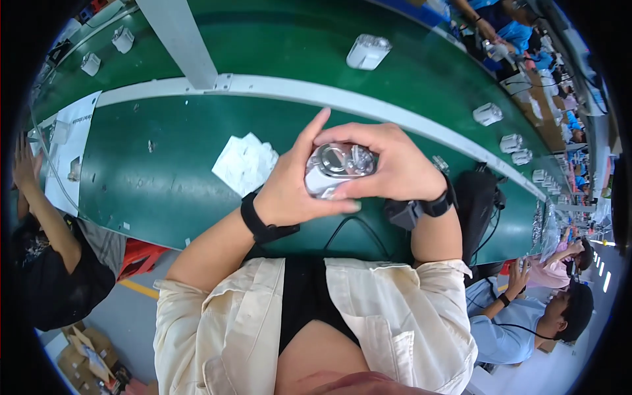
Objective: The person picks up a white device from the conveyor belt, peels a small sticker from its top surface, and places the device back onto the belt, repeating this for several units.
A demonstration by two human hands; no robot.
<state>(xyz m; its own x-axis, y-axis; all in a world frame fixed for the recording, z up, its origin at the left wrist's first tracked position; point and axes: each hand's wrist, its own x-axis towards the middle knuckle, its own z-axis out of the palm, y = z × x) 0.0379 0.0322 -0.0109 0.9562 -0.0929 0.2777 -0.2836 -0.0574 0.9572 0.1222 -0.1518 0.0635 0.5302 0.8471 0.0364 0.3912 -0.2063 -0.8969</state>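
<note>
Both of my hands are closed around a small silvery-white device with a round shiny part, held above the green work surface. My left hand cups it from the left, thumb stretched up. My right hand wraps over its top and right side. Each wrist wears a black band. A white crumpled cloth lies on the green surface just left of my hands.
A green conveyor behind a white rail carries several similar white devices. A paper sheet lies at the left. Black gear and cables sit by my right wrist. People sit at the left and right.
</note>
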